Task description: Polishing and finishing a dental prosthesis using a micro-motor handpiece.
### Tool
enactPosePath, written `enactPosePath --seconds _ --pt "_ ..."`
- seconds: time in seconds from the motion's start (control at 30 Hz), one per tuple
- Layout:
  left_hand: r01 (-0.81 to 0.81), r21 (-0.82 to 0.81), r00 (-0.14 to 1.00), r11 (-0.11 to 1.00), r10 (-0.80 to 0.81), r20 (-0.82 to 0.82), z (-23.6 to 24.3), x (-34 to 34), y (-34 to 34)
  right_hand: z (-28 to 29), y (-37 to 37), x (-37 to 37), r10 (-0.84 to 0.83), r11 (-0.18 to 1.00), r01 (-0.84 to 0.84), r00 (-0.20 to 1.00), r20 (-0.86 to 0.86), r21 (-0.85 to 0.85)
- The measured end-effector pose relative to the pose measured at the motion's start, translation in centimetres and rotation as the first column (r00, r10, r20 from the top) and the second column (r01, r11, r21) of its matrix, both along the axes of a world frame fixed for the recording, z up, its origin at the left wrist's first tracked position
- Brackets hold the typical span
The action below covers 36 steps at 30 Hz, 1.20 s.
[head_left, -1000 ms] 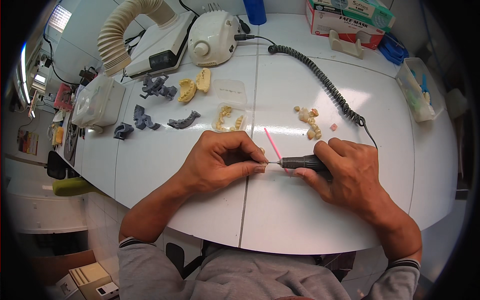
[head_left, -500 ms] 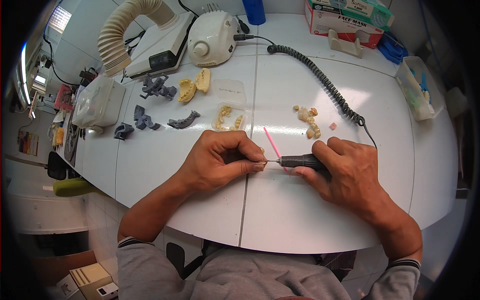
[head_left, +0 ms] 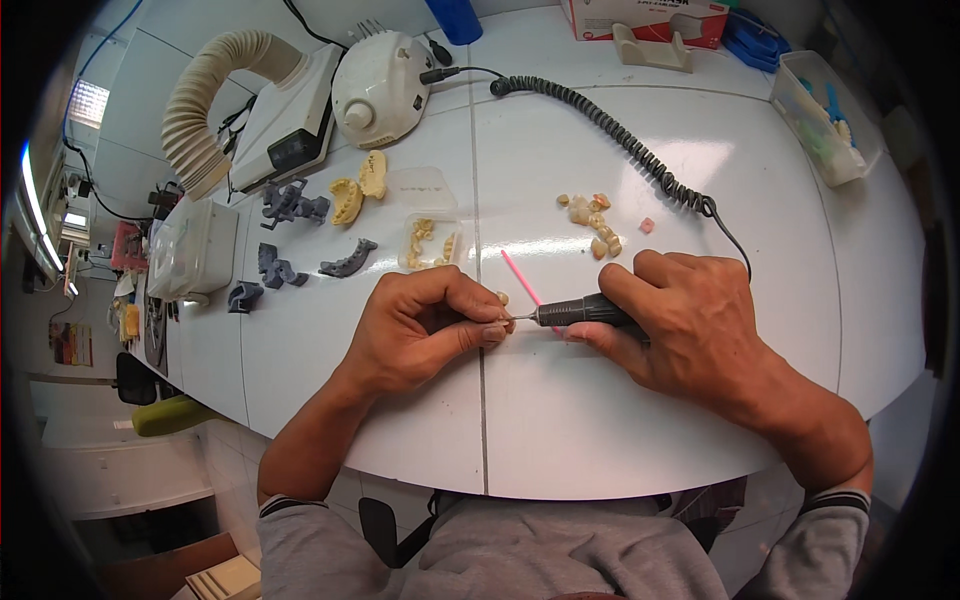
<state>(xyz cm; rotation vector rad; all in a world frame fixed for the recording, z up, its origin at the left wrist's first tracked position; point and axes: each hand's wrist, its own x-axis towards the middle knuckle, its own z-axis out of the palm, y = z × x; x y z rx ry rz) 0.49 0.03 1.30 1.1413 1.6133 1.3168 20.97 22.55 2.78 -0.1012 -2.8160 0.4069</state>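
Observation:
Between the thumb and fingertips of my left hand is a small tooth-coloured dental piece, mostly covered by the fingers. My right hand is wrapped round a dark rotary handpiece, its thin metal bur pointing left and meeting the piece at the left fingertips. Whether the bur touches it cannot be made out. A pink stick lies on the table just beyond the handpiece, partly behind it. Beyond my right hand sits a cluster of tooth-coloured crowns, with a small pink piece beside it.
A coiled cord runs from the white control unit toward my right hand. Left of centre are a small clear box of crowns, yellow dental casts and grey models. A ribbed hose arches at the far left.
The whole view has shifted and turned slightly, so the table's things sit further left. Both hands keep their grips, with the bur still at the left fingertips.

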Motion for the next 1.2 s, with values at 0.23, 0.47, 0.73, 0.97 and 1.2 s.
enactPosePath --seconds 0.23,0.47,0.73,0.97,1.2 --pt "-0.049 -0.008 0.999 0.999 0.049 -0.005 0.2 0.5 0.2 -0.4 0.2 0.2 0.016 1.000 -0.015 1.000 0.025 -0.022" --pt "-0.032 0.004 0.999 0.999 0.032 -0.011 0.2 0.4 0.2 -0.6 -0.1 0.5 -0.026 0.999 0.028 0.998 0.064 -0.033" --pt "-0.066 -0.009 0.997 0.998 0.066 -0.040 0.3 0.4 0.1 -0.7 -0.2 0.4 -0.024 0.998 0.026 0.999 0.042 -0.052" --pt "-0.093 -0.014 0.996 0.996 0.093 -0.012 0.3 0.5 0.2 -1.0 -0.1 0.4 -0.032 0.999 0.032 0.999 0.024 -0.036" --pt "-0.069 0.013 0.997 0.998 0.069 -0.029 0.1 0.3 0.0 -0.9 0.1 0.4 -0.012 0.999 0.013 1.000 0.014 -0.052"
